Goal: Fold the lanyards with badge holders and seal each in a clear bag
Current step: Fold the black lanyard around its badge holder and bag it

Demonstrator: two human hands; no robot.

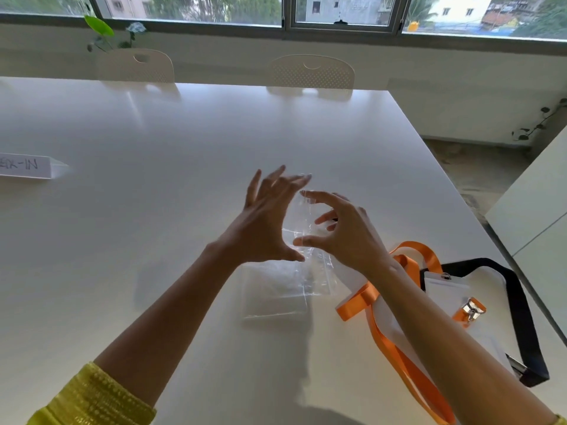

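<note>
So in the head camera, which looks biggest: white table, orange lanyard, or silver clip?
1. White table, largest by far.
2. Orange ribbon lanyard.
3. Small silver metal clip, smallest.
</note>
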